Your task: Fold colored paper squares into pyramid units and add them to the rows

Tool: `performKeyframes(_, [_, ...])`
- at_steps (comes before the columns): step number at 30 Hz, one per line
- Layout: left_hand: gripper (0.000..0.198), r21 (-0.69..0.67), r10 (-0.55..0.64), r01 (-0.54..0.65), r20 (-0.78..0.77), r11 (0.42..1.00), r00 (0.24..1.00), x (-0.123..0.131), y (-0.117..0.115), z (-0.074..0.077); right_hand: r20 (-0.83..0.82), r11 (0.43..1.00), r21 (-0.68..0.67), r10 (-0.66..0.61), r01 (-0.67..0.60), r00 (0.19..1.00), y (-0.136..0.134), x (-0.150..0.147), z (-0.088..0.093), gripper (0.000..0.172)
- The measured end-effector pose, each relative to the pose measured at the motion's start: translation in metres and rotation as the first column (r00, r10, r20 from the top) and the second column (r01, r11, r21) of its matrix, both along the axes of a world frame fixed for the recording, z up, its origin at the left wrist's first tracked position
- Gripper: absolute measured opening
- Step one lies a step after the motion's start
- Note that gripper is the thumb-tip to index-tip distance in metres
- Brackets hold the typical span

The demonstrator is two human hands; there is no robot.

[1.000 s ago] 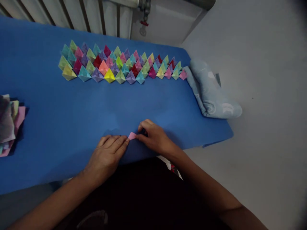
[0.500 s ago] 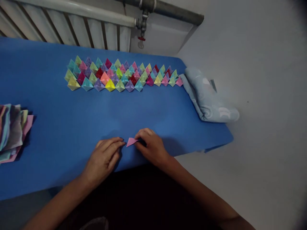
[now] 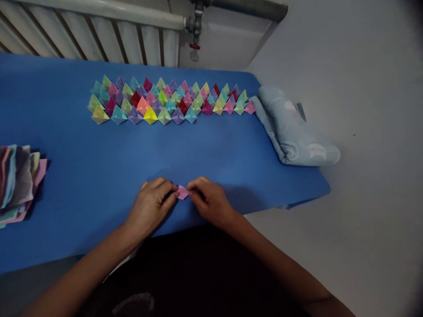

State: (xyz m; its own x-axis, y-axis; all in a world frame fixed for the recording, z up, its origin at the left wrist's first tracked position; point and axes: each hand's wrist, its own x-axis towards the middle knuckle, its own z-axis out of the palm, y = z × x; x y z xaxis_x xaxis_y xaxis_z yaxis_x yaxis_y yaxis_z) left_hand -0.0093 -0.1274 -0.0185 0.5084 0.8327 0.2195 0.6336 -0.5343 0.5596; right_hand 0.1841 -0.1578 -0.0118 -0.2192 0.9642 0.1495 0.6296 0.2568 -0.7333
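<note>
Before a white ribbed metal radiator (image 3: 108, 39) at eleven o'clock and beside a plain grey wall (image 3: 370, 198) at three, works bare-handed near the close edge of a smooth blue-covered table (image 3: 148, 149). Holds a small folded piece of pink paper (image 3: 183, 192) at the dial's centre, low over the blue, apparently for easy reach from both sides. Pinches one end between thumb and fingertips of the left hand (image 3: 153, 200), at nine, with the remaining fingers drawn together. Pinches the opposite end between thumb and forefinger of the right hand (image 3: 211, 198), at three, with the other fingers curled in. Grips from both ends, probably to steady so light a piece and expose the middle to view. Cannot tell from this height whether resting on the table or just above.

At twelve, displays close-set rows of small pointed folded-paper shapes (image 3: 162, 97) in pink, teal, lilac, yellow, green and red, packed snugly, perhaps to save space and prop one another upright. At nine, partly out of frame, has a loose stack of multicoloured sheets (image 3: 23, 185), likely placed well wide of the fingers. At two, shows a bundled pale blue-grey patterned cloth (image 3: 292, 127) against or just beside the rows' end, possibly as a stop.
</note>
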Motion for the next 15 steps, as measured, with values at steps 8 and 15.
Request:
performKeyframes(8, [0.02, -0.013, -0.014, 0.014, 0.025, 1.0, 1.0, 0.0056, -0.0015, 0.0038, 0.027, 0.997, -0.079, 0.025, -0.023, 0.999, 0.0037, -0.0044, 0.0022, 0.01])
performKeyframes(15, [0.024, 0.018, -0.049, 0.048, 0.077, 0.999, 0.996, 0.0055, -0.0033, 0.0017, -0.019, 0.999, -0.035, 0.037, -0.037, 0.999, -0.0006, -0.0019, -0.0021, 0.011])
